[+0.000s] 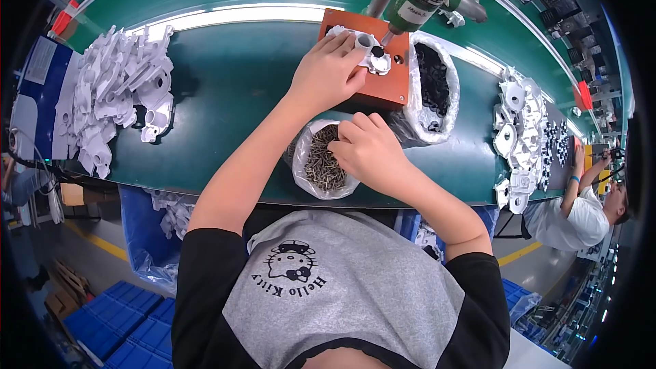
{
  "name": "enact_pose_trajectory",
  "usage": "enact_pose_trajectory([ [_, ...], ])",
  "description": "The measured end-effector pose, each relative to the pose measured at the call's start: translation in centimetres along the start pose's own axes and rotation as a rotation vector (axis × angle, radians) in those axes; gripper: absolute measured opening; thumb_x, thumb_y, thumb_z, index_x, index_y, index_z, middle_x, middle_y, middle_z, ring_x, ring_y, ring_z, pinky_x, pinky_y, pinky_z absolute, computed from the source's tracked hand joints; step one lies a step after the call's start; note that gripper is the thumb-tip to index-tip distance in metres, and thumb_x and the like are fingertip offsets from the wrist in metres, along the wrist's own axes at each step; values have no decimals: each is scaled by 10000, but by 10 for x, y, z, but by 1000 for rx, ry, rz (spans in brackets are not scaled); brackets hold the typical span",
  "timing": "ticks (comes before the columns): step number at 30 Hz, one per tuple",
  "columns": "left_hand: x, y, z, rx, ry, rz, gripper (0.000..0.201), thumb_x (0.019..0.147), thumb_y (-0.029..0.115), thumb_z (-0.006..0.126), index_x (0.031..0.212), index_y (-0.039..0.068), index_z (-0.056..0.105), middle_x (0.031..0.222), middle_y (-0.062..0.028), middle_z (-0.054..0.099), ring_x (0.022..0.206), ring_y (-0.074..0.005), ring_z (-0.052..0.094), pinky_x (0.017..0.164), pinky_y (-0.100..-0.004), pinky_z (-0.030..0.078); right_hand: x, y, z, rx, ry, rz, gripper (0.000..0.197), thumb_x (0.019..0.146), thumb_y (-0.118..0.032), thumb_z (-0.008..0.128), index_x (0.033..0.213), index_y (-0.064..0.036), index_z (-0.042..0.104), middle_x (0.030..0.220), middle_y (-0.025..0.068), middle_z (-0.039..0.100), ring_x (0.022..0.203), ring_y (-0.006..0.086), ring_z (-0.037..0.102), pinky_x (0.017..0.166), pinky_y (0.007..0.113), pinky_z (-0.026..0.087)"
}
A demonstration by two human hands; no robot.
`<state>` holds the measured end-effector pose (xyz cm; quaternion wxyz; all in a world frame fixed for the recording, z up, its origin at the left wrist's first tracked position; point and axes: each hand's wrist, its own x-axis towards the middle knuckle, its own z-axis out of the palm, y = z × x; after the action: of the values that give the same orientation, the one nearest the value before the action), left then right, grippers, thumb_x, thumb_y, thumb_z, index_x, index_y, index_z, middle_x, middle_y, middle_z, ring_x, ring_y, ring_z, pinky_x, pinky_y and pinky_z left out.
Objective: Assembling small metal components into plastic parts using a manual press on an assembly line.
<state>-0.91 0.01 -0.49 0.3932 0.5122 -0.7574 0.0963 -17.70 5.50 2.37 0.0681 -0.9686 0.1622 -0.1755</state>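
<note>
My left hand [326, 74] is closed on a white plastic housing [380, 63], which lies on an orange block [391, 87]. A round black piece [377, 51] sits in the housing, close to the fingertips. Above the block, the tip of a green machine head [417, 0] points down beside the housing. My right hand [369, 149] is over a clear bag of small metal screws [322, 172]. Its fingers are curled, with the fingertips at the screws; whatever they pinch is hidden.
White housings [113, 89] form a big heap at the left, and more housings [523, 137] lie at the right. Beside the block stands a bag of black parts [432, 82]. Another person [574, 212] works at the far right. Blue bins [147, 232] stand below the table edge.
</note>
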Motion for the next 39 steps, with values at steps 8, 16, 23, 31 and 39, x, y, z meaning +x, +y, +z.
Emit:
enact_pose_trajectory([
  [8, 0, 1, 0, -7, -1, -17, 271, 784, 204, 612, 999, 42, 588, 1129, -194, 626, 1086, -338, 588, 1001, -417, 427, -1, 4, 2, 1, -1, -39, 120, 654, -122, 695, 771, -106, 671, 734, -1, 475, 748, 184, 462, 672, 315, 367],
  [16, 0, 1, 0, -21, 8, -16, 278, 786, 197, 611, 1017, 44, 591, 1119, -191, 629, 1085, -334, 589, 1001, -414, 428, 1, 4, 4, 12, -18, -50, 111, 649, -128, 698, 748, -102, 656, 730, 2, 475, 740, 184, 456, 664, 317, 369],
  [23, -1, -1, 0, -31, 5, -20, 294, 786, 199, 612, 1038, 47, 593, 1120, -183, 629, 1078, -336, 591, 998, -416, 429, 5, 4, 10, 96, 66, 0, 115, 664, -114, 699, 760, -82, 644, 708, 12, 516, 724, 196, 489, 636, 333, 403],
  [31, -1, -1, -1, -20, -30, -50, 313, 783, 221, 649, 1058, 76, 615, 1174, -165, 614, 1107, -357, 568, 978, -429, 445, 14, 0, 18, -32, 158, 61, 96, 624, -106, 643, 710, -82, 607, 645, 15, 535, 663, 184, 526, 595, 308, 465],
  [39, -1, -1, 0, -25, -20, -42, 327, 779, 219, 648, 1072, 76, 615, 1179, -161, 613, 1113, -349, 568, 980, -426, 443, 14, -1, 21, -114, 135, 67, 70, 607, -119, 608, 639, -77, 563, 629, 34, 550, 664, 195, 552, 576, 315, 470],
])
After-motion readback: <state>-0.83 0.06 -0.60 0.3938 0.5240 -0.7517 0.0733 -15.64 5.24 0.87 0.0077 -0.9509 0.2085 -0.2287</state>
